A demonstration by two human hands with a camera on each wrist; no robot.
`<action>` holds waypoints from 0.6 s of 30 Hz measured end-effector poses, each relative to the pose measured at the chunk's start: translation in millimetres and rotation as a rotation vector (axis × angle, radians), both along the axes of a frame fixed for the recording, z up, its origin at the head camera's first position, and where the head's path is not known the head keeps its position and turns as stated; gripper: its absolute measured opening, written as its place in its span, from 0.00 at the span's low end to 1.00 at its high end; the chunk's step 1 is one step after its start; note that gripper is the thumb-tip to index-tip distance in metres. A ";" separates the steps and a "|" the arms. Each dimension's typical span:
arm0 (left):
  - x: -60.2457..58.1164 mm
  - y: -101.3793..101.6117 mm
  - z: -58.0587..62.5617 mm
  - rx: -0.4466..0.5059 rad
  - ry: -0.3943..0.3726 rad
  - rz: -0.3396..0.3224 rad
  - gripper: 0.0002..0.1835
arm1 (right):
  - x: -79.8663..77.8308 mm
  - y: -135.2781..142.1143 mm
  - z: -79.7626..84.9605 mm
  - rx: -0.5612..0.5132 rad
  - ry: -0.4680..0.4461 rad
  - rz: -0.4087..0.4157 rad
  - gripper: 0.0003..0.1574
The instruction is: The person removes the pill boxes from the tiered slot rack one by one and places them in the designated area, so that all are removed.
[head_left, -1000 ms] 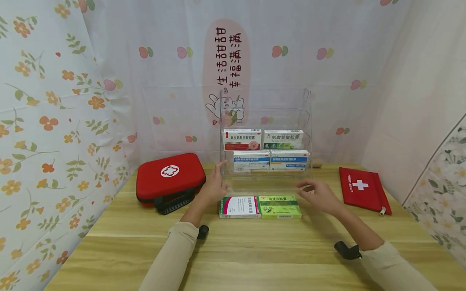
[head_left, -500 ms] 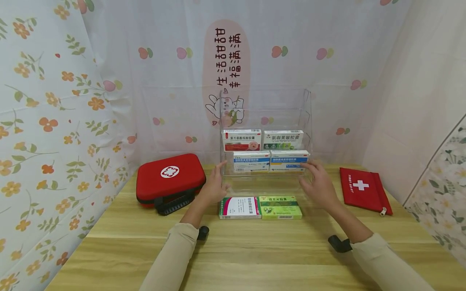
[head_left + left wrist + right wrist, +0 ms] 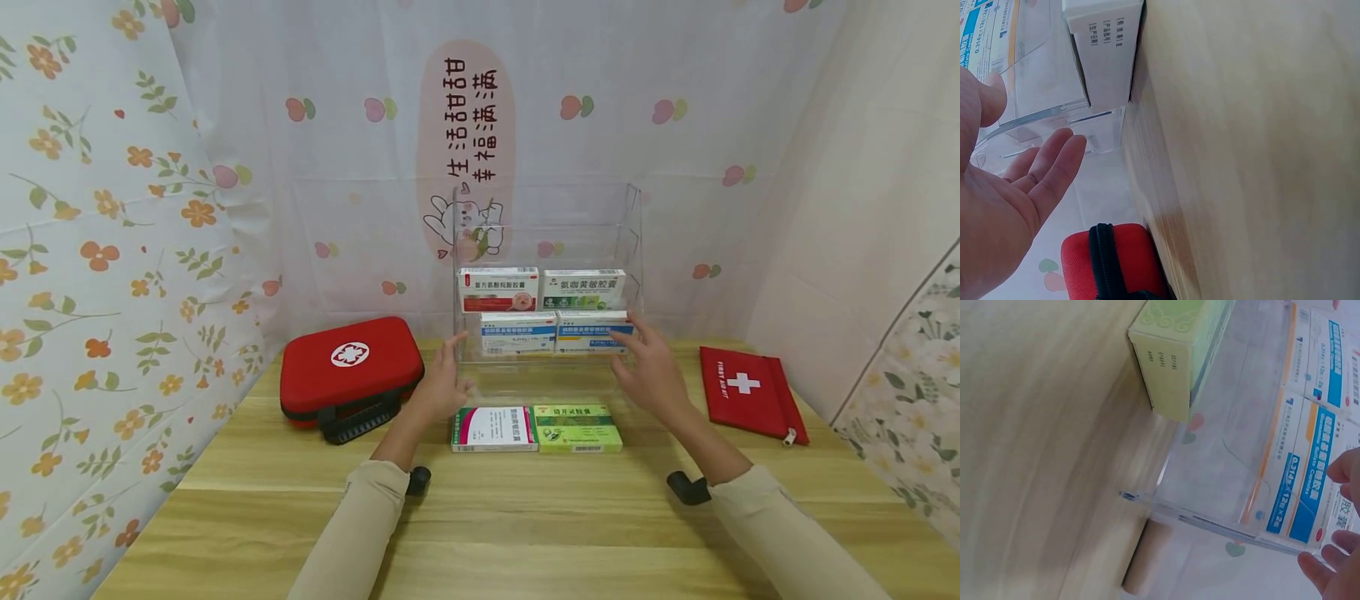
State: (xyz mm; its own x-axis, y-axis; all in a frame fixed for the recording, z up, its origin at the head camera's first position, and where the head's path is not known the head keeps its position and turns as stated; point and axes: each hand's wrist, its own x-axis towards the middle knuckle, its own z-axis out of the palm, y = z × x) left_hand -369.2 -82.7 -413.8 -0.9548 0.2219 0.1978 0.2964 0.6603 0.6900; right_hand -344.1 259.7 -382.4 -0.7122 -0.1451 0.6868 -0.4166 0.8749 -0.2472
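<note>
A clear stepped display rack (image 3: 547, 379) stands at the back of the table. Its lowest filled tier carries two white-and-blue medicine boxes, a left one (image 3: 517, 335) and a right one (image 3: 588, 327). My right hand (image 3: 652, 371) is at the rack's right end, fingertips at the right blue box's outer end, fingers loosely spread. My left hand (image 3: 441, 390) is at the rack's left side panel; the left wrist view shows its fingers (image 3: 1054, 169) nearly straight outside the panel and the thumb in front. Below, a white-and-magenta box (image 3: 495, 427) and a green box (image 3: 577, 427) lie side by side.
On the tier above sit a red-and-white box (image 3: 498, 289) and a green-and-white box (image 3: 583, 290). A red hard case (image 3: 352, 367) lies left of the rack, a red first aid pouch (image 3: 742, 392) right. Behind the rack's right corner is a brown cylinder (image 3: 1147, 556).
My right hand has moved up and forward from beside the green box to the right blue box's outer end. The left hand stays at the rack's left side.
</note>
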 end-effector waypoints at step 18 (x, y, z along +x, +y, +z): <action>1.6 0.8 0.0 -0.004 0.013 0.000 0.47 | -10.8 0.6 7.9 0.096 -0.092 -0.021 0.25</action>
